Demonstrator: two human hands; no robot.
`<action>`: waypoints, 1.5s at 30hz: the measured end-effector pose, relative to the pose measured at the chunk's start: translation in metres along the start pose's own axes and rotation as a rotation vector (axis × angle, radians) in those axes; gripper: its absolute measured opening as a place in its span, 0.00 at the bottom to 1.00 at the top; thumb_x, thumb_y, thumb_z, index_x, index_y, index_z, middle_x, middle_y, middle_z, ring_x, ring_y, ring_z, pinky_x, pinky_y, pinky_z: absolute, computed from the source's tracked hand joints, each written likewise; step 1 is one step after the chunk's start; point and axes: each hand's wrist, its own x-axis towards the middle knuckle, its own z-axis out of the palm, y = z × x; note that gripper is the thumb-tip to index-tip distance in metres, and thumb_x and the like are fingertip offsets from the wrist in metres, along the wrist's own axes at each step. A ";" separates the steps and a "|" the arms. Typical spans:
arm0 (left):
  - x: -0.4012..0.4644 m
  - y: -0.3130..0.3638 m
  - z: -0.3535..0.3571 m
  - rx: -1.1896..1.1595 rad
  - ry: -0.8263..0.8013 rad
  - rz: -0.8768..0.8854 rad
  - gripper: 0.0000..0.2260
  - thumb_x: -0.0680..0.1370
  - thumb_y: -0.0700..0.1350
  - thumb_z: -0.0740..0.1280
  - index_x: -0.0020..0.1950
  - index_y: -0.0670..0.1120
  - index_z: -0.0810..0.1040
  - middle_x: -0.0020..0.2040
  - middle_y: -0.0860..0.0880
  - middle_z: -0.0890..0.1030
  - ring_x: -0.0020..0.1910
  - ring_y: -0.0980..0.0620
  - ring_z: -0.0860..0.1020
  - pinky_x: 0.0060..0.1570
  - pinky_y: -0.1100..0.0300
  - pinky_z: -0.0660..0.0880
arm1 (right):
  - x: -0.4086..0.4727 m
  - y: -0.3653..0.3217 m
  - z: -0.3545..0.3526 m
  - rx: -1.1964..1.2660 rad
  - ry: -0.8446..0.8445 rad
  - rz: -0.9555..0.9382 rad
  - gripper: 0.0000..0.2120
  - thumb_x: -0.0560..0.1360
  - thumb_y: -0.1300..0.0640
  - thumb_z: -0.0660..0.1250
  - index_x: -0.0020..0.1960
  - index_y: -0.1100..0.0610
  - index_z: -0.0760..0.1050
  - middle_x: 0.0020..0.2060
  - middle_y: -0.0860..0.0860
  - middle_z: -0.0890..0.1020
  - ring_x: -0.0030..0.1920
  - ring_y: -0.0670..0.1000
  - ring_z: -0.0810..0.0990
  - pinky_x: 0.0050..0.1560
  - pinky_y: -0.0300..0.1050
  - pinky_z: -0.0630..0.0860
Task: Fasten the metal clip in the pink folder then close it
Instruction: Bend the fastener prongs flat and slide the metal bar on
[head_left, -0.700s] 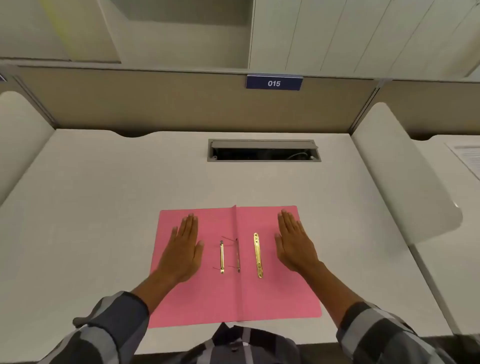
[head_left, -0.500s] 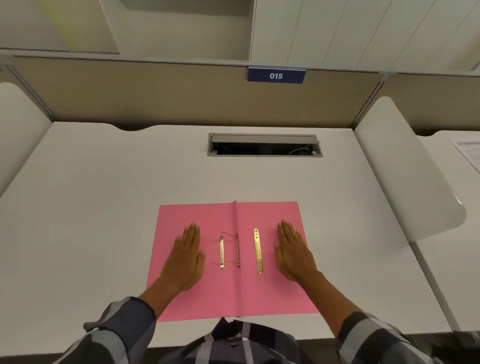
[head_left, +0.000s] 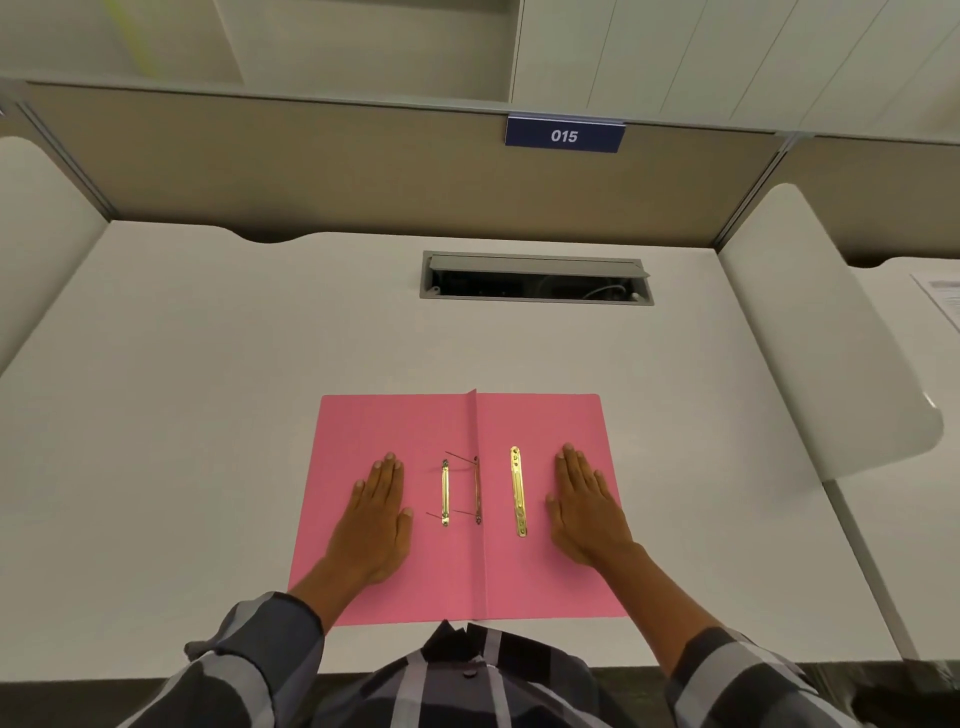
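A pink folder (head_left: 395, 426) lies spread flat on the white desk, its spine crease running toward me. On the left flap near the crease sits a short brass bar (head_left: 445, 492), and along the crease a metal fastener strip (head_left: 477, 491) shows thin prongs sticking out leftward. A longer loose brass clip bar (head_left: 517, 491) rests on the right flap. My left hand (head_left: 378, 519) lies palm down on the left flap, holding nothing. My right hand (head_left: 587, 506) lies palm down on the right flap, just right of the long bar, not touching it.
An open cable slot (head_left: 535, 278) is set in the white desk (head_left: 208, 389) beyond the folder. A beige partition with a blue "015" sign (head_left: 564, 135) closes the back. White side dividers (head_left: 810, 332) flank the desk; a printed sheet (head_left: 943, 296) lies far right.
Both flat hands have slid a little toward me down the folder flaps. The view has tilted slightly, so the folder sits lower in frame. The clip parts have not moved.
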 end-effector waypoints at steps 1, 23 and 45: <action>0.000 0.000 0.000 0.000 0.001 0.002 0.32 0.87 0.51 0.48 0.82 0.41 0.33 0.84 0.43 0.34 0.85 0.45 0.39 0.83 0.49 0.40 | 0.000 0.000 -0.001 -0.003 -0.006 0.002 0.33 0.86 0.46 0.46 0.83 0.60 0.37 0.84 0.56 0.41 0.84 0.55 0.42 0.84 0.56 0.47; -0.024 0.050 0.004 -0.799 0.258 -0.199 0.11 0.78 0.41 0.75 0.60 0.49 0.83 0.49 0.54 0.86 0.49 0.56 0.83 0.50 0.68 0.80 | 0.053 -0.049 -0.055 0.191 -0.141 -0.030 0.43 0.62 0.52 0.86 0.70 0.56 0.69 0.66 0.55 0.71 0.66 0.56 0.70 0.64 0.58 0.78; -0.009 0.075 0.009 -1.075 0.210 -0.175 0.06 0.77 0.36 0.75 0.51 0.45 0.88 0.41 0.50 0.89 0.39 0.50 0.87 0.45 0.56 0.86 | 0.058 -0.069 -0.069 0.864 -0.180 -0.009 0.27 0.69 0.74 0.77 0.61 0.57 0.72 0.47 0.59 0.80 0.39 0.56 0.84 0.41 0.52 0.87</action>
